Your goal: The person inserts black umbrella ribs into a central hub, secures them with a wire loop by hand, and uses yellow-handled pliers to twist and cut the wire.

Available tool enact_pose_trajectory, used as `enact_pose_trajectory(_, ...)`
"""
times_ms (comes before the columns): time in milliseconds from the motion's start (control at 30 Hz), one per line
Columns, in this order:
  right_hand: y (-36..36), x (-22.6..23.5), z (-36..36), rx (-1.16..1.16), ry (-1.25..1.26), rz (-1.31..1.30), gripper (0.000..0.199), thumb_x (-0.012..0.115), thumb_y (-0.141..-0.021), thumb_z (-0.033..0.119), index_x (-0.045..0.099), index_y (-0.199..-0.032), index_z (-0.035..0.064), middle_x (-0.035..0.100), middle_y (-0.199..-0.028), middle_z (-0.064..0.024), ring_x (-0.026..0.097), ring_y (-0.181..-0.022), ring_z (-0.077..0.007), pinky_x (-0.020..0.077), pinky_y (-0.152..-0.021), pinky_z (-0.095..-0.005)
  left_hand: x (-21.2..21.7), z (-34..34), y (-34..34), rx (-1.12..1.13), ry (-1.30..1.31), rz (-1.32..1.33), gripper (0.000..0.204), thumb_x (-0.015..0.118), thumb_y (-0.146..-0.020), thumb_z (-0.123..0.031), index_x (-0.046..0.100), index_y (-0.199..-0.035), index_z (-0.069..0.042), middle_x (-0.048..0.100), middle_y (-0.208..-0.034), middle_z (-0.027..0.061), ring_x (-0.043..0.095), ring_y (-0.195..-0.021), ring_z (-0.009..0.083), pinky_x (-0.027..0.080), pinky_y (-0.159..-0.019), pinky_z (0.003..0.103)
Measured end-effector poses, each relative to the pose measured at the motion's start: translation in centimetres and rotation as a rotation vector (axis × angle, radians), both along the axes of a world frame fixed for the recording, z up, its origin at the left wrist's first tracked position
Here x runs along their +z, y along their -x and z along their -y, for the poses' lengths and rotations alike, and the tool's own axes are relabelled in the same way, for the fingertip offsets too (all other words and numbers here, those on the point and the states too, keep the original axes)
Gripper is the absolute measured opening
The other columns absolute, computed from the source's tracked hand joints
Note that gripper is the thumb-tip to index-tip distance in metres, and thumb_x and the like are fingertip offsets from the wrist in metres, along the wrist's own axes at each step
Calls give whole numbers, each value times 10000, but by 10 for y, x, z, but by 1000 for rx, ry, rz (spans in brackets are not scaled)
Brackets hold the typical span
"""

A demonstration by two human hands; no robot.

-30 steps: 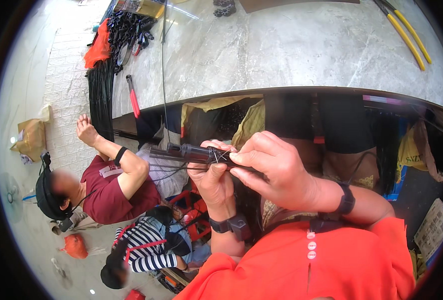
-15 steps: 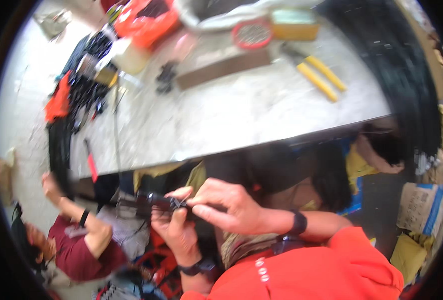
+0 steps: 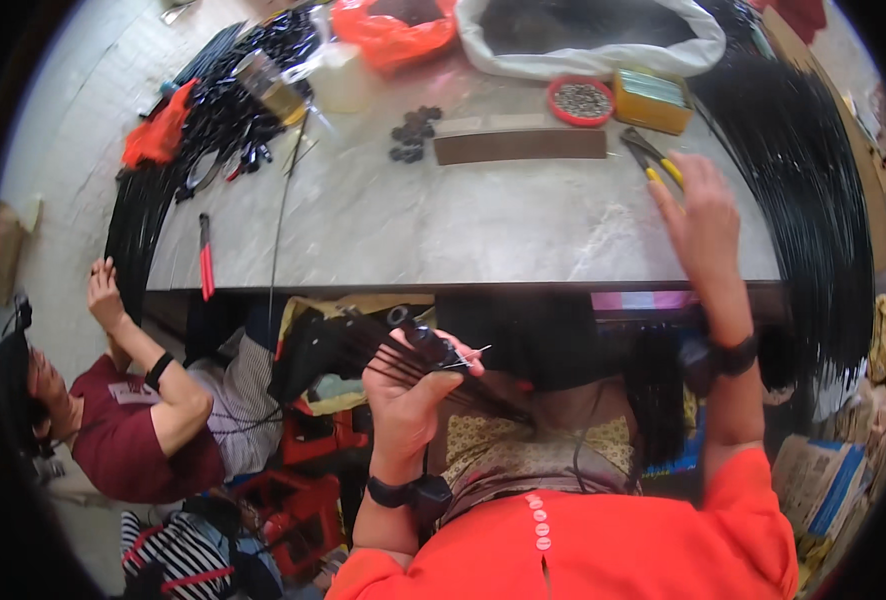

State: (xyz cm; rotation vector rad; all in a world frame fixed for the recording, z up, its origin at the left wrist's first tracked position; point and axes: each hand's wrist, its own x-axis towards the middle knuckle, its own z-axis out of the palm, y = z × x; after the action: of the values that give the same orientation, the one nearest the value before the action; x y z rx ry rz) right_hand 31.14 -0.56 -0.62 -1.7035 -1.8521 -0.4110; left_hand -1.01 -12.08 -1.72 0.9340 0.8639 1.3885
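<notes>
Left hand [image 3: 403, 408]: mine, clenched round the black bundle [image 3: 425, 343], thin wire [image 3: 469, 356] by my thumb.
Black bundle: tilted, before the table [image 3: 393, 225].
Right hand [image 3: 709, 215]: at the yellow-handled pliers [image 3: 643, 149]; can't tell whether I grip.
Pliers: near red dish [image 3: 582, 122].

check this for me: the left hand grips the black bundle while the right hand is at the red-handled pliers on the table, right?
Not quite: the head view shows that the pliers at the right hand have yellow handles, not red. The left hand does grip the black bundle.
</notes>
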Motion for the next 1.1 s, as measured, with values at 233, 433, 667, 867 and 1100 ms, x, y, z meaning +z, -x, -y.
enact_pose_trajectory(233,-12,-33,-34,-198,174,228,508,629,-898,496,673,-1059,16,605,-1063,-143,582,-1013,-332,472,-820,-427,-5,10,10,-22,-24,86,239,772,-778,-23,621,-954,34,670,-889,147,683,-796,247,563,-784,409)
enact_pose_trajectory(433,-44,-17,-27,192,378,-634,438,584,-974,380,640,-1053,-47,664,-872,-104,667,-753,-236,523,-701,-347,-5,11,15,-24,-33,88,292,812,-768,-101,644,-966,33,675,-872,139,680,-787,256,552,-743,390)
enact_pose_trajectory(667,24,49,70,762,1254,-1239,324,609,-942,184,583,-1180,-35,660,-874,-88,656,-750,-139,525,-688,-273,-3,10,14,2,21,69,309,819,-753,-90,648,-981,30,676,-861,137,680,-791,255,546,-750,381)
enact_pose_trajectory(867,71,57,87,983,1209,-388,352,590,-957,278,584,-1199,22,643,-1020,-171,635,-923,-371,499,-778,-423,1,9,8,-19,24,77,306,818,-742,-64,640,-975,24,678,-865,135,683,-801,254,550,-750,377)
enact_pose_trajectory(1100,82,49,86,981,1111,-306,369,572,-968,284,558,-1222,16,635,-1044,-195,625,-947,-392,495,-784,-450,-3,11,10,-39,27,65,366,820,-724,-26,609,-1020,18,680,-863,123,689,-799,242,574,-749,374)
